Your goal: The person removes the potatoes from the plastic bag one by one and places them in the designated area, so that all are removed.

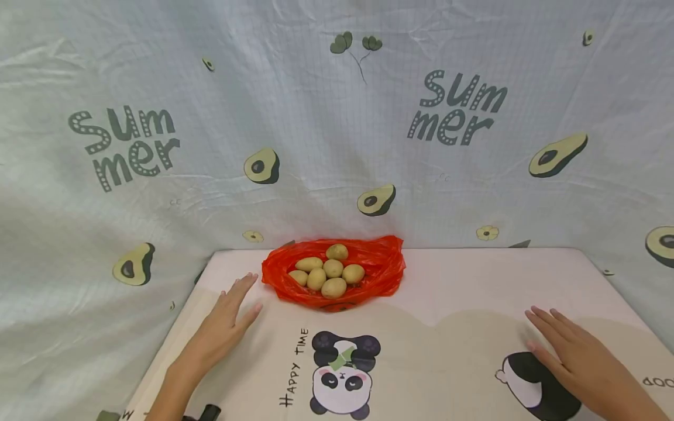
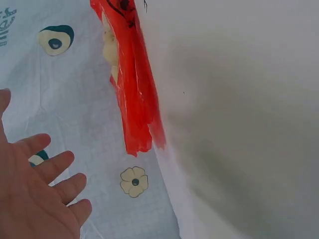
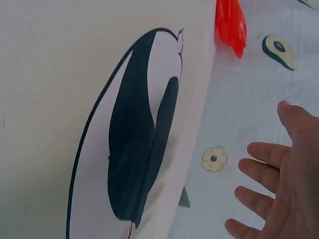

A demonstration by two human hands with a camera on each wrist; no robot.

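Several potatoes lie heaped in a red plastic bag whose mouth is spread wide, at the far part of the table. My left hand hovers just left of the bag, fingers extended and touching nothing. Over at the right, my right hand is held above the table with its fingers extended, well apart from the bag. In the left wrist view the bag stands beyond the fingers, a few potatoes showing at its edge. Only a tip of the red bag appears in the right wrist view.
A pale tablecloth printed with pandas covers the table. Behind it hangs a light curtain with avocado prints and lettering. A small dark object shows at the bottom edge, near the left wrist.
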